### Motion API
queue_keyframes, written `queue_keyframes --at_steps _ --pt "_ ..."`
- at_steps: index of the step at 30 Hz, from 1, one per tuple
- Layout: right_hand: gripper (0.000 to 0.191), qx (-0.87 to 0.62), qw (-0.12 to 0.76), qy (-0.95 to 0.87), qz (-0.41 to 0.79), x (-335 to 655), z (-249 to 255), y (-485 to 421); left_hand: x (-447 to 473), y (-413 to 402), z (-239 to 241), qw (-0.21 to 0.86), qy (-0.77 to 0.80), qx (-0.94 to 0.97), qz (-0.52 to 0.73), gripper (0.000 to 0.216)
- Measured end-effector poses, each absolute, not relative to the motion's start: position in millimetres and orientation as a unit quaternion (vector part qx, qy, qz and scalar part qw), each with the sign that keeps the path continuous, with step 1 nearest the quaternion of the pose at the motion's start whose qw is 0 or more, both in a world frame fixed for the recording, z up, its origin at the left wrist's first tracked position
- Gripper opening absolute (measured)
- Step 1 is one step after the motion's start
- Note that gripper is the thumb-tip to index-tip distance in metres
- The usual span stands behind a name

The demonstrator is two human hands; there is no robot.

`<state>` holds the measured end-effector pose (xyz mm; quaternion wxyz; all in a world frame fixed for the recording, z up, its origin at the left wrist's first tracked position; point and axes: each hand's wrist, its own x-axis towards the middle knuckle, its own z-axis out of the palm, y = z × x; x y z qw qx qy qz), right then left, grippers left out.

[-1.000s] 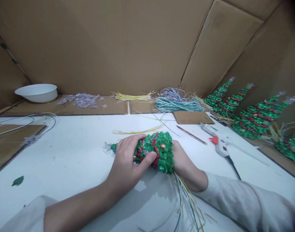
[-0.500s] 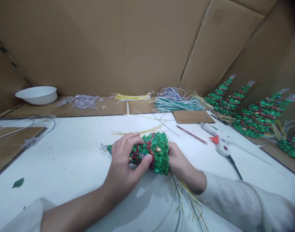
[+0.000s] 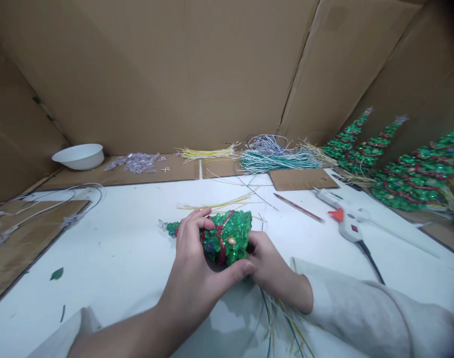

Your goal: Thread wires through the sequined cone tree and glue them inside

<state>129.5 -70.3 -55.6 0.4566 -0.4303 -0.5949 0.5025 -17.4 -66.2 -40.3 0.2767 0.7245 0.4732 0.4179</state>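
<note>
A small green sequinned Christmas tree (image 3: 227, 233) with red garland, a gold bead and a clear star tip lies on its side on the white table (image 3: 118, 248), tip pointing left. My left hand (image 3: 197, 268) wraps over its middle, thumb under the wide base. My right hand (image 3: 267, 263) grips the base from the right, where thin yellow and green wires (image 3: 282, 323) trail out toward me.
A white glue gun (image 3: 346, 221) and a red pencil (image 3: 299, 208) lie at right. Finished trees (image 3: 409, 174) lean on the cardboard wall. Bundles of teal wires (image 3: 275, 160) and yellow wires (image 3: 206, 151), clear stars (image 3: 135, 161) and a white bowl (image 3: 80, 155) line the back.
Both hands drew the tree a little nearer and turned it, so its base faces me more. My left thumb slid from the tree's side to under its base. The camera view shifted right.
</note>
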Motion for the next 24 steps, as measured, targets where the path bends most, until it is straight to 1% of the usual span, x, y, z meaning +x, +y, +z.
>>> queue_keyframes --at_steps 5,11,16,20,24 --pt "0.010 -0.429 0.466 -0.588 0.502 126.3 -59.2 -72.4 -12.6 -71.5 -37.9 0.265 0.503 0.719 0.399 0.061" --pt "0.012 -0.414 0.468 -0.635 0.454 126.4 -62.8 -77.0 -7.3 -76.5 -31.3 0.320 0.530 0.676 0.399 0.050" --pt "0.031 -0.380 0.470 -0.690 0.399 125.9 -66.4 -80.2 -6.3 -80.3 -25.8 0.349 0.545 0.657 0.387 0.047" --pt "0.033 -0.371 0.450 -0.734 0.349 125.4 -69.8 -83.8 -8.0 -84.7 -21.3 0.370 0.548 0.646 0.381 0.045" --pt "0.034 -0.351 0.435 -0.770 0.307 125.8 -71.9 -87.1 -10.0 -91.2 -21.8 0.369 0.552 0.643 0.383 0.043"
